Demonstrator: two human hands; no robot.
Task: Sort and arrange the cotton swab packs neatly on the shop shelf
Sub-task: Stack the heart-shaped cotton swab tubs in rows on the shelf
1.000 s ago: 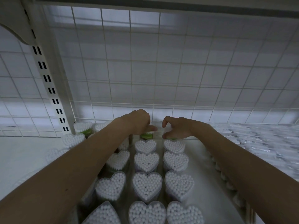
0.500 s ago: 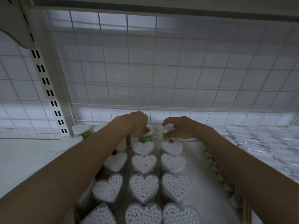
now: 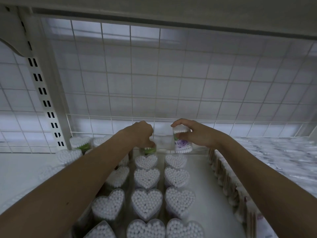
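Observation:
Heart-shaped clear packs of white cotton swabs (image 3: 146, 203) stand in rows down the middle of the white shelf (image 3: 20, 170). My right hand (image 3: 193, 133) grips a purple-labelled swab pack (image 3: 182, 143) by its top and holds it lifted and tilted above the back of the right row. My left hand (image 3: 143, 134) curls around a green-labelled swab pack (image 3: 148, 149) at the back of the middle row; that pack is mostly hidden by the hand.
A white wire grid (image 3: 154, 79) backs the shelf, with a slotted upright (image 3: 44, 100) at the left. More heart packs (image 3: 79, 143) stand at the back left. A row of wooden-stick swab packs (image 3: 228, 182) lines the right, beside bagged goods (image 3: 281, 158).
My right hand has lifted the purple-labelled pack up off the back of the right row. The left hand stays on the green-labelled pack.

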